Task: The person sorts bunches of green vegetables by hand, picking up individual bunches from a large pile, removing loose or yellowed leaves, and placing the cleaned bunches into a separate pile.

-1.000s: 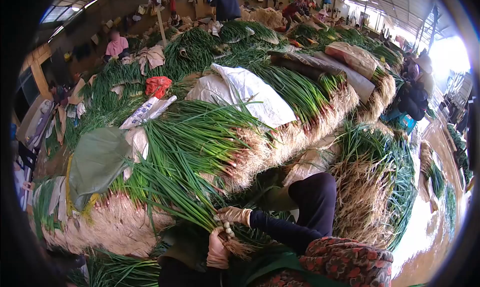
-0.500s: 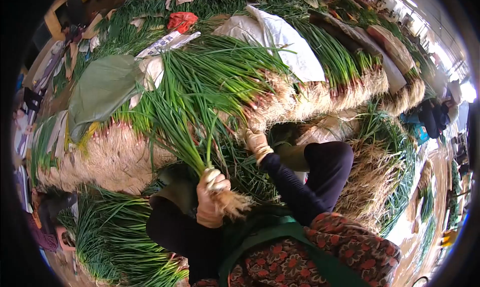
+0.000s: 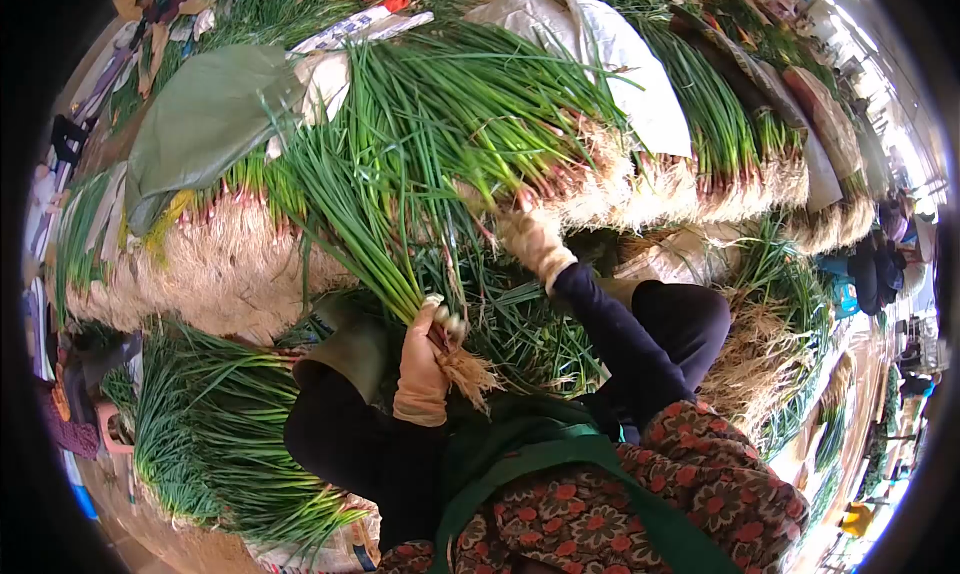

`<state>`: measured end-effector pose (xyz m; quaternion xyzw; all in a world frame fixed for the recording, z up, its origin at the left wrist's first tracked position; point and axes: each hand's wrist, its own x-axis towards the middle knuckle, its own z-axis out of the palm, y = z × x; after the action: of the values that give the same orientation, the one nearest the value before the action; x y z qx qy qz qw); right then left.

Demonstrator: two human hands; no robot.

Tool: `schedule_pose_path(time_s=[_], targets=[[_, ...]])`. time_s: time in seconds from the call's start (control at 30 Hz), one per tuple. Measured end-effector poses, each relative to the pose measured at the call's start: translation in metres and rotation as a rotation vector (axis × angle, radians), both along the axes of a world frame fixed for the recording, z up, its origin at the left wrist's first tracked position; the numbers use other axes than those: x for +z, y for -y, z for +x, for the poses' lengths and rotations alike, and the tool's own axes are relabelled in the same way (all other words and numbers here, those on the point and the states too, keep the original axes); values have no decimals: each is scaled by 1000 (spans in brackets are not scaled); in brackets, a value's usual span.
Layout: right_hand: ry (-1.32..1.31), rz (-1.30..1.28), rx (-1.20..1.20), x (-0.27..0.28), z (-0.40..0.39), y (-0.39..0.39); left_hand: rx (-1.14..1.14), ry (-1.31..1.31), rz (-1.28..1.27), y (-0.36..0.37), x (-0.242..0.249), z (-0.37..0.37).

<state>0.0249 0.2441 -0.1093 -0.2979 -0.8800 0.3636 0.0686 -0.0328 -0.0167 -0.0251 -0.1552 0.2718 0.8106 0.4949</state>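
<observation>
My left hand (image 3: 426,362), in a pale glove, is closed round a bunch of green onions (image 3: 375,259); its tan roots hang out below the fist and the leaves fan up and to the left. My right hand (image 3: 535,242), also gloved, reaches to the root end of the large onion pile (image 3: 480,114), fingers curled at the reddish stems and pale roots. Exactly what its fingers hold is blurred. Loose green leaves (image 3: 520,334) lie between my knees.
More onions (image 3: 240,424) lie at lower left, and a root-side stack (image 3: 770,344) stands at right. A green cover (image 3: 210,119) and a white sheet (image 3: 635,89) lie over the piles. People (image 3: 880,264) are at the far right.
The view has shifted, so the piles sit higher in it. My right hand has moved a little along the pile's root edge. My left hand still grips its bunch, now turned slightly.
</observation>
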Motion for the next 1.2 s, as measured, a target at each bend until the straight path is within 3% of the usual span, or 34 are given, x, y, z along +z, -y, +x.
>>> schedule_pose_path(time_s=[0.03, 0.1, 0.17, 0.2, 0.3, 0.37, 0.43, 0.47, 0.5, 0.53, 0.57, 0.6, 0.63, 0.67, 0.8, 0.83, 0.97, 1.0, 1.1, 1.13, 1.17, 1.2], targets=[[-40, -209, 122, 6, 8, 27, 44, -103, -152, -3, 2, 3], [-125, -634, 342, 36, 26, 83, -19, -145, -106, -1, -16, 3], [131, -290, 456, 83, 26, 114, -154, -122, -54, 4, -51, -5], [29, -405, 295, 57, 23, 97, -160, -203, -201, 7, -76, -10], [-292, -609, -83, -30, 16, 55, -33, -134, -193, -1, -20, -6], [-291, -583, -117, -86, 12, 47, -117, 110, 78, 5, -22, -16], [-210, -456, 134, -123, 1, 71, -78, 180, 501, 6, -21, -20], [-189, -399, 224, -144, -4, 84, -18, 197, 528, 10, -13, -21], [50, -428, 183, -119, -8, 93, -96, 124, 759, 9, 1, -21], [300, -442, 164, -90, -13, 102, -55, 2, 720, 17, -1, -26], [388, -525, 159, -79, -14, 107, -18, -118, 680, 25, -1, -31], [481, -607, 148, -74, -13, 109, 12, -47, 1021, 16, 12, -28], [344, -559, 255, -95, -5, 104, 46, -41, 1073, 16, 17, -29], [212, -503, 363, -136, 6, 91, 82, -32, 987, 18, 16, -30], [-105, -303, 223, -123, 15, 82, 158, 216, 661, 10, 12, -27], [-17, -451, 207, -123, 13, 87, 131, 248, 537, 10, 6, -27], [377, -998, 56, -89, -5, 114, 56, 256, 517, 9, -11, -26], [382, -1001, 84, -84, -1, 112, 61, 225, 497, 10, -11, -26], [78, -1000, 23, -68, 17, 78, 82, 220, 443, 9, -14, -26], [-101, -991, -138, -33, 20, 76, 82, 229, 430, 8, -10, -25], [-279, -1020, -164, -47, 14, 69, 81, 234, 419, 6, -6, -25], [-287, -988, -166, -52, 4, 67, 80, 232, 395, 5, -8, -24]])
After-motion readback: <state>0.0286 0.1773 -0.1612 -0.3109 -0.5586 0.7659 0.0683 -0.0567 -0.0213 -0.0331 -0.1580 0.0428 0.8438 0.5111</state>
